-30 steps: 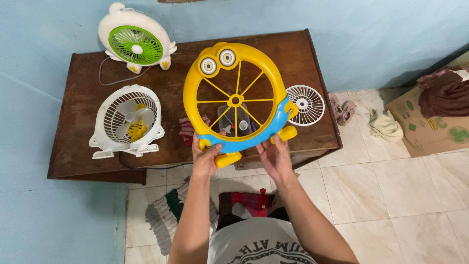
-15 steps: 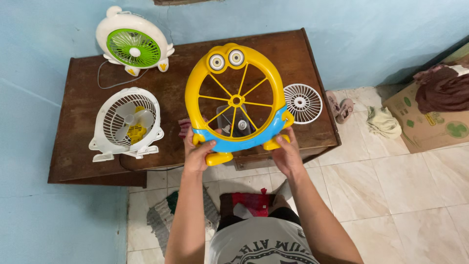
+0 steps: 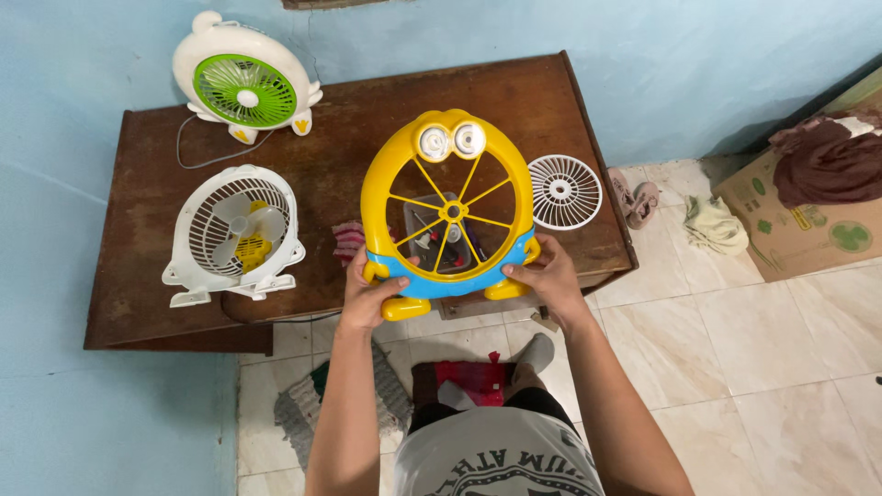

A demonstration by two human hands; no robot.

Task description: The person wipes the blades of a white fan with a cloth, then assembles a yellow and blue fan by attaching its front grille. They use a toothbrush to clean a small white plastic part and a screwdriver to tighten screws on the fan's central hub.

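1. Two hands are gripping a yellow fan housing (image 3: 447, 207) with a blue lower band, two round eyes at its top and thin yellow spokes; it is being held upright over the front edge of a brown wooden table (image 3: 367, 119).
2. The left hand (image 3: 369, 292) is closing around the housing's lower left corner, thumb lying across the blue band just above a yellow foot.
3. The right hand (image 3: 548, 276) is clasping the lower right corner, fingers wrapping the rim.
4. Seen through the spokes, a clear tray (image 3: 439, 234) with small parts is sitting on the table.
5. A white round grille (image 3: 565, 191) is lying flat just right of the housing.
6. A white fan (image 3: 235, 234) is standing to the left, and a white-and-green fan (image 3: 244, 89) is sitting at the far left corner.
7. A cardboard box (image 3: 799, 216) is resting on the tiled floor, well apart to the right.
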